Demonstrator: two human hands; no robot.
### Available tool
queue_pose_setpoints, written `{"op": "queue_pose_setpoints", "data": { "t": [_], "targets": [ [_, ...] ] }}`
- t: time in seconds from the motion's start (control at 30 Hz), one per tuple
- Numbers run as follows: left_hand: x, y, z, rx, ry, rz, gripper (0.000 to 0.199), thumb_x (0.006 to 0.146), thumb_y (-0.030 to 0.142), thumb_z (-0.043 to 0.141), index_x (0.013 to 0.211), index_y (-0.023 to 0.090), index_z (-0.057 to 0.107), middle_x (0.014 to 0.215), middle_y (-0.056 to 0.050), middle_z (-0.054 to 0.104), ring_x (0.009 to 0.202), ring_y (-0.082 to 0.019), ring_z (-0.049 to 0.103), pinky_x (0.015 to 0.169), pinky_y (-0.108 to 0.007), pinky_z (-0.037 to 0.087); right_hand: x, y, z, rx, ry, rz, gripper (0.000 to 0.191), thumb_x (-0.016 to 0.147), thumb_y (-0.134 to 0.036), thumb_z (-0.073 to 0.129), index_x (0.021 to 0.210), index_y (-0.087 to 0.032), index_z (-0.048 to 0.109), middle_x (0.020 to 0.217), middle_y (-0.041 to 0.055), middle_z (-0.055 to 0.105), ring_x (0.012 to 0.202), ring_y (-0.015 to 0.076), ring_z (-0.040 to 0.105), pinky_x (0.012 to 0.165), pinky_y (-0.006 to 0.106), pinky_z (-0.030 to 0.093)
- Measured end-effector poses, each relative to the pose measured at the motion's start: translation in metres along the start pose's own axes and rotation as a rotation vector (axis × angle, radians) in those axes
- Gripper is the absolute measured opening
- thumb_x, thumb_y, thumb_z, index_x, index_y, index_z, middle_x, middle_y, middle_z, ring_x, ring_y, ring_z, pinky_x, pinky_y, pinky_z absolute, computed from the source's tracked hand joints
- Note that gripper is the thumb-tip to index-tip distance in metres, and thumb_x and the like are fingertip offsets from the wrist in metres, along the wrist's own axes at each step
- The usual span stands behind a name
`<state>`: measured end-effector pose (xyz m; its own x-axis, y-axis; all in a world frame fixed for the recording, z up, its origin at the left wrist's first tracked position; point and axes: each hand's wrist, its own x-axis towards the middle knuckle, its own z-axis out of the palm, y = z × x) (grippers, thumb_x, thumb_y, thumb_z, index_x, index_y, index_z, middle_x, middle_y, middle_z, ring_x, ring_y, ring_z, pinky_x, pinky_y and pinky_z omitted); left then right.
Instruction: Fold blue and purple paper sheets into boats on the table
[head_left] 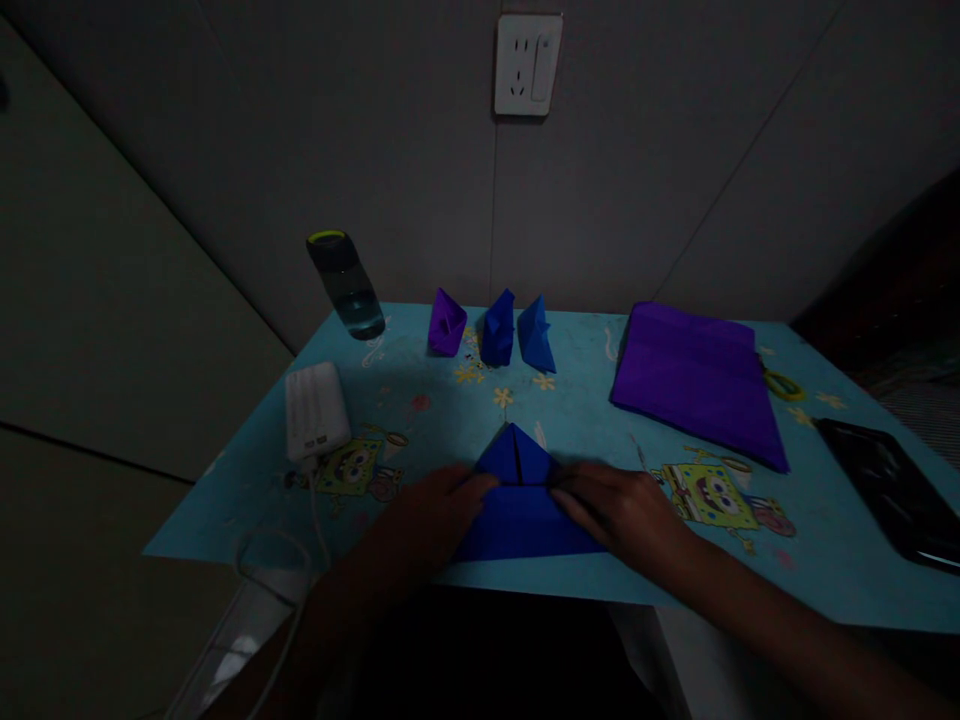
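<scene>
A sheet of blue paper (525, 525) lies near the front edge of the table, folded to a point at its top, with a straight band along the bottom. Two triangular flaps meet at a dark middle slit. My left hand (442, 505) grips the paper's left side, its thumb on the fold line. At the right end of the same fold, my right hand (619, 500) has its fingers closed together on the paper. Behind stand three folded paper boats: a purple boat (447, 325), a dark blue boat (498, 330) and a lighter blue boat (535, 335).
A water bottle (347, 287) stands at the back left. Nearer is a white power bank (316, 410) with a cable (319, 515) running off the front edge. Purple paper sheets (694, 380) lie right, beside yellow-green scissors handles (782, 384) and a black phone-like object (889, 485).
</scene>
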<state>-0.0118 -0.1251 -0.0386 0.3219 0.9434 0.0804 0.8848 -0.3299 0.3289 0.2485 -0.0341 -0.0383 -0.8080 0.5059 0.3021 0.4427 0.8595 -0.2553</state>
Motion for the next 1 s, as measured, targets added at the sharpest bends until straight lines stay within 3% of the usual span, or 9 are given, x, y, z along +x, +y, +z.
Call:
{"op": "queue_pose_setpoints", "data": {
  "t": [0.1, 0.2, 0.3, 0.43, 0.53, 0.6, 0.7, 0.83, 1.0],
  "targets": [
    [0.002, 0.003, 0.005, 0.191, 0.02, 0.028, 0.042, 0.089, 0.011, 0.059, 0.128, 0.024, 0.058, 0.126, -0.012, 0.062, 0.099, -0.026, 0.068, 0.073, -0.037, 0.06, 0.002, 0.0, 0.005, -0.068, 0.042, 0.018, 0.02, 0.098, -0.023, 0.053, 0.108, -0.015, 0.069, 0.101, 0.0119, 0.071, 0.088, 0.0236, 0.071, 0.077, 0.037, 0.06],
    [0.001, 0.005, 0.009, 0.288, 0.136, 0.172, 0.031, 0.087, 0.008, 0.062, 0.116, 0.018, 0.064, 0.122, -0.013, 0.064, 0.109, -0.03, 0.063, 0.083, -0.042, 0.058, 0.001, -0.001, 0.01, -0.155, 0.089, -0.037, 0.021, 0.096, -0.019, 0.054, 0.111, -0.015, 0.069, 0.109, 0.0163, 0.068, 0.096, 0.0291, 0.066, 0.079, 0.045, 0.058],
    [-0.001, 0.005, 0.01, 0.292, 0.202, 0.267, 0.022, 0.09, 0.009, 0.059, 0.111, 0.015, 0.064, 0.112, -0.01, 0.069, 0.112, -0.028, 0.061, 0.096, -0.047, 0.052, 0.001, -0.002, 0.011, -0.167, 0.044, -0.158, 0.021, 0.096, -0.013, 0.052, 0.109, -0.016, 0.069, 0.11, 0.0143, 0.068, 0.095, 0.0278, 0.065, 0.079, 0.045, 0.058],
    [-0.012, 0.002, 0.009, 0.174, 0.164, 0.247, 0.03, 0.093, 0.01, 0.054, 0.122, 0.013, 0.059, 0.118, -0.013, 0.068, 0.112, -0.024, 0.063, 0.098, -0.041, 0.053, -0.005, -0.004, 0.002, -0.086, -0.043, -0.253, 0.028, 0.097, -0.011, 0.05, 0.12, -0.014, 0.065, 0.114, 0.0124, 0.07, 0.105, 0.0249, 0.065, 0.093, 0.042, 0.056],
    [-0.027, -0.001, 0.006, 0.053, 0.103, 0.239, 0.046, 0.093, 0.025, 0.058, 0.137, 0.013, 0.049, 0.136, -0.016, 0.059, 0.126, -0.027, 0.056, 0.102, -0.043, 0.052, -0.017, -0.005, -0.012, -0.061, -0.126, -0.259, 0.038, 0.096, -0.024, 0.056, 0.132, -0.012, 0.059, 0.132, 0.016, 0.063, 0.124, 0.0281, 0.058, 0.104, 0.044, 0.051],
    [-0.038, -0.001, 0.006, 0.007, 0.067, 0.275, 0.059, 0.091, 0.035, 0.061, 0.143, 0.014, 0.042, 0.142, -0.017, 0.054, 0.133, -0.029, 0.051, 0.104, -0.044, 0.051, -0.026, -0.006, -0.021, -0.054, -0.202, -0.27, 0.057, 0.093, -0.039, 0.062, 0.14, -0.01, 0.051, 0.142, 0.0183, 0.055, 0.132, 0.0306, 0.052, 0.107, 0.047, 0.049],
    [-0.049, 0.002, 0.011, 0.018, 0.055, 0.304, 0.057, 0.093, 0.027, 0.058, 0.146, 0.015, 0.038, 0.143, -0.016, 0.055, 0.136, -0.027, 0.048, 0.107, -0.043, 0.049, -0.039, -0.007, -0.026, -0.046, -0.273, -0.299, 0.077, 0.087, -0.052, 0.067, 0.147, -0.01, 0.043, 0.148, 0.0195, 0.049, 0.136, 0.0314, 0.047, 0.109, 0.049, 0.047],
    [-0.057, 0.005, 0.017, 0.082, 0.096, 0.321, 0.052, 0.095, 0.004, 0.039, 0.146, 0.016, 0.038, 0.141, -0.011, 0.058, 0.136, -0.021, 0.048, 0.107, -0.037, 0.049, -0.05, -0.01, -0.021, -0.016, -0.243, -0.282, 0.062, 0.09, -0.033, 0.068, 0.145, -0.013, 0.046, 0.146, 0.0153, 0.052, 0.135, 0.0268, 0.05, 0.111, 0.048, 0.044],
    [-0.061, 0.005, 0.016, 0.1, 0.149, 0.358, 0.043, 0.1, 0.007, 0.032, 0.141, 0.016, 0.043, 0.137, -0.008, 0.062, 0.134, -0.018, 0.051, 0.105, -0.032, 0.05, -0.058, -0.014, -0.015, -0.019, -0.195, -0.292, 0.048, 0.092, -0.015, 0.061, 0.14, -0.013, 0.053, 0.141, 0.0131, 0.057, 0.132, 0.0244, 0.053, 0.11, 0.046, 0.046]
  ]
}}
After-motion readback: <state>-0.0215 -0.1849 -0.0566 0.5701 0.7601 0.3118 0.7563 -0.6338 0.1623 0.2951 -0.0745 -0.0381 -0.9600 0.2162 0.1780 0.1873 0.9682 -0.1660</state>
